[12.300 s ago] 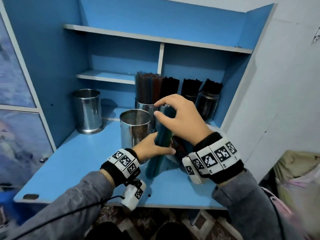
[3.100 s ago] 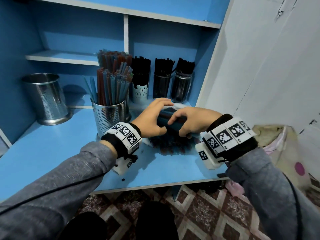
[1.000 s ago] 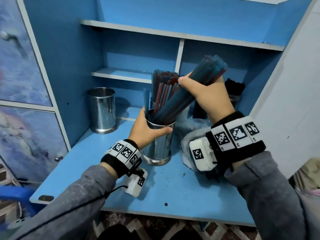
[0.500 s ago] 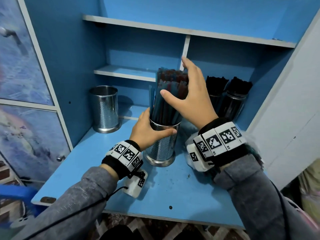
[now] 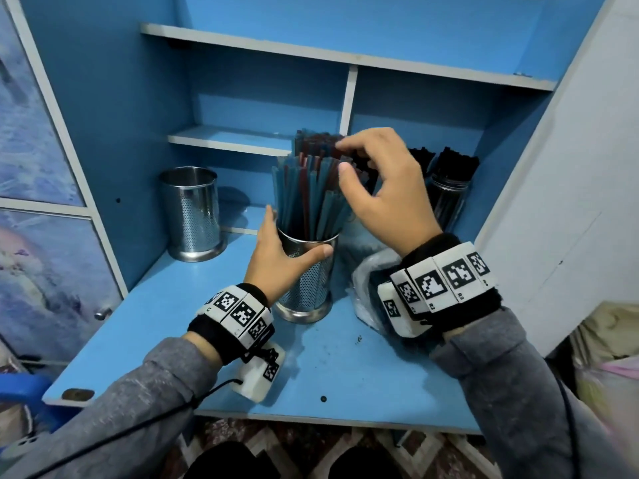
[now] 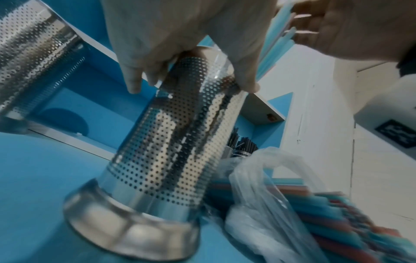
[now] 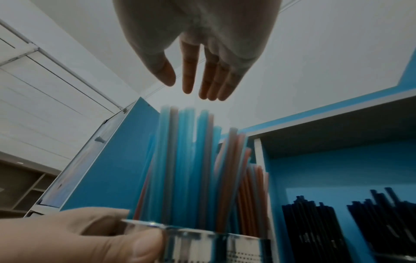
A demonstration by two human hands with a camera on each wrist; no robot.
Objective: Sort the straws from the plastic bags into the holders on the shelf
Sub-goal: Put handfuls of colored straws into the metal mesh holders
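Observation:
My left hand (image 5: 283,261) grips the perforated steel holder (image 5: 306,281) just under its rim, thumb on the near side. Blue and red straws (image 5: 307,198) stand loosely fanned in it. Empty, my right hand (image 5: 349,157) hovers at the straw tops, thumb and fingers apart; in the right wrist view its fingers (image 7: 195,71) are nearly straight above the straws (image 7: 191,160). A clear plastic bag (image 5: 364,281) lies right of the holder, under my right wrist. The left wrist view shows the bag (image 6: 265,178) holding more blue and red straws (image 6: 326,217).
An empty steel holder (image 5: 192,212) stands at the back left of the blue shelf (image 5: 173,316). Behind the gripped holder is another holder of coloured straws (image 5: 318,141). Jars of black straws (image 5: 449,188) stand at the back right, against the cabinet wall.
A second ago my right hand held a bundle of straws slanted into the holder. It has let them go; they now stand in the holder. My left hand keeps its grip.

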